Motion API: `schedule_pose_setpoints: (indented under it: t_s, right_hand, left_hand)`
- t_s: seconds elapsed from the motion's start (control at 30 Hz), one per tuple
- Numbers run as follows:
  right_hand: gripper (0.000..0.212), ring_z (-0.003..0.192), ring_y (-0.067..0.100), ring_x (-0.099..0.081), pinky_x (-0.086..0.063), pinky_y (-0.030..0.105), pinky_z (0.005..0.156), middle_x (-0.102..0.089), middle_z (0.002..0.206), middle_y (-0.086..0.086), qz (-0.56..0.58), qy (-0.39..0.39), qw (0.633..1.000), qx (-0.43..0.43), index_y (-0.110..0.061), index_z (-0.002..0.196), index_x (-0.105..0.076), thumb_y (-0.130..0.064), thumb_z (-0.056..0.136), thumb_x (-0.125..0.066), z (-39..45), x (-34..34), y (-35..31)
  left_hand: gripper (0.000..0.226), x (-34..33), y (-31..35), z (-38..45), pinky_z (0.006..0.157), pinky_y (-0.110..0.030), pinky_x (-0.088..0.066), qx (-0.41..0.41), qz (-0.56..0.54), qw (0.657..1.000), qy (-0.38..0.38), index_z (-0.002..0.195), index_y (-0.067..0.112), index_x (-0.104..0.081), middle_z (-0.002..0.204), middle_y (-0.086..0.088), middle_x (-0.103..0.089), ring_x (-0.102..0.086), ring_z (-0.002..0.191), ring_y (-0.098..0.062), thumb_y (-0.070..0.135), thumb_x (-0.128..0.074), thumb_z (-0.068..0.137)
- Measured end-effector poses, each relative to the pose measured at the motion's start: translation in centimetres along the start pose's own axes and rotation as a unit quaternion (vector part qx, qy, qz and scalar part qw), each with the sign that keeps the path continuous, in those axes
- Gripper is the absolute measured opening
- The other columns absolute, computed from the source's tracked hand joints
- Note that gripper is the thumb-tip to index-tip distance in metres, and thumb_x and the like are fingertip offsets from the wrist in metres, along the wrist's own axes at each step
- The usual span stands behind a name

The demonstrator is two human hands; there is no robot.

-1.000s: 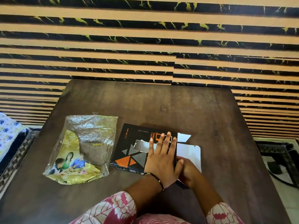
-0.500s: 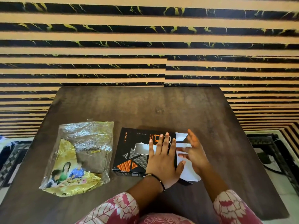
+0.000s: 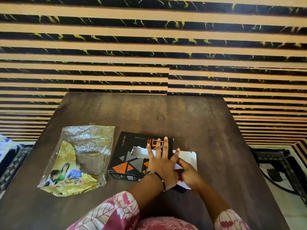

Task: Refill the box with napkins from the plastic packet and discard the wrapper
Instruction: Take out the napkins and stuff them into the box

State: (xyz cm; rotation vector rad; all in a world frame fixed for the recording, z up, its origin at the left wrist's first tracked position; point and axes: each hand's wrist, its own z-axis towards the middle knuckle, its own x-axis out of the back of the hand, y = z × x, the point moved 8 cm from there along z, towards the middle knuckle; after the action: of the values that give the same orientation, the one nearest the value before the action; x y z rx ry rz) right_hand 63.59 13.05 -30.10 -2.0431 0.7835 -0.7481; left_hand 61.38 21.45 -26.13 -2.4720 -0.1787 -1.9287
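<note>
Your left hand (image 3: 160,165), fingers spread, presses the black box (image 3: 132,156) flat at lower centre so your right hand (image 3: 188,175), fingers curled, can tuck its white flap (image 3: 187,157); the empty wrapper (image 3: 78,156) waits lower left on the tabletop (image 3: 166,113).

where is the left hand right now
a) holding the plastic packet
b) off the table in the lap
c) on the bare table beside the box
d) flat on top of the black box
d: the left hand lies flat with fingers spread on the top of the black box, while the plastic packet lies untouched to the box's left.
</note>
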Motion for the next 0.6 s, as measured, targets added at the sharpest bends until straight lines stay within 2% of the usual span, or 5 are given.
schedule_pose_setpoints:
  t_s: [0.1, 0.2, 0.3, 0.4, 0.6]
  right_hand:
    - [0.046, 0.093, 0.028, -0.061, -0.056, 0.036, 0.073, -0.061, 0.116, 0.020, 0.044, -0.047, 0.997, -0.051, -0.014, 0.131, -0.048, -0.012, 0.086, -0.060, 0.6, -0.3, 1.7]
    - [0.056, 0.105, 0.013, -0.056, -0.055, 0.017, 0.072, -0.052, 0.127, -0.004, -0.008, -0.084, 0.996, 0.005, -0.025, 0.137, -0.039, 0.003, 0.090, -0.050, -0.1, -0.2, 1.8]
    - [0.078, 0.132, 0.012, -0.036, -0.048, 0.028, 0.098, -0.035, 0.147, -0.010, -0.133, -0.134, 0.981, 0.039, -0.036, 0.142, -0.027, 0.004, 0.083, -0.057, -1.5, 0.1, 2.4]
    - [0.085, 0.131, 0.012, -0.029, -0.043, 0.018, 0.094, -0.026, 0.144, -0.015, -0.160, -0.197, 0.967, 0.012, -0.036, 0.143, -0.018, 0.000, 0.080, -0.063, -3.4, -0.2, 2.6]
    - [0.035, 0.115, 0.005, -0.051, -0.041, 0.012, 0.093, -0.053, 0.125, -0.011, -0.114, -0.151, 0.980, 0.060, -0.029, 0.118, -0.049, -0.017, 0.088, -0.061, -3.0, -0.4, 0.8]
  left_hand:
    - [0.080, 0.1, 0.5, 0.2, 0.103, -0.070, 0.012, 0.027, 0.033, 0.999, -0.022, 0.146, 0.030, -0.001, 0.150, -0.019, 0.030, 0.026, 0.136, -0.043, 0.072, -0.027, 0.083]
    - [0.086, -0.1, 0.5, 0.1, 0.102, -0.069, 0.014, 0.032, 0.021, 0.999, -0.025, 0.146, 0.030, 0.003, 0.149, -0.018, 0.033, 0.028, 0.136, -0.043, 0.073, -0.032, 0.080]
    - [0.086, -0.4, 0.2, -0.1, 0.103, -0.067, 0.015, 0.030, 0.009, 0.999, -0.019, 0.146, 0.031, 0.007, 0.147, -0.015, 0.037, 0.028, 0.136, -0.041, 0.055, -0.046, 0.083]
    - [0.084, -0.7, 0.0, 0.0, 0.103, -0.067, 0.016, 0.039, 0.010, 0.999, -0.010, 0.146, 0.031, 0.003, 0.149, -0.016, 0.033, 0.026, 0.137, -0.041, 0.054, -0.048, 0.083]
    - [0.061, -0.1, 0.1, -0.3, 0.103, -0.067, 0.015, 0.030, -0.004, 1.000, 0.008, 0.141, 0.030, -0.023, 0.152, -0.015, 0.027, 0.024, 0.138, -0.040, 0.054, -0.035, 0.086]
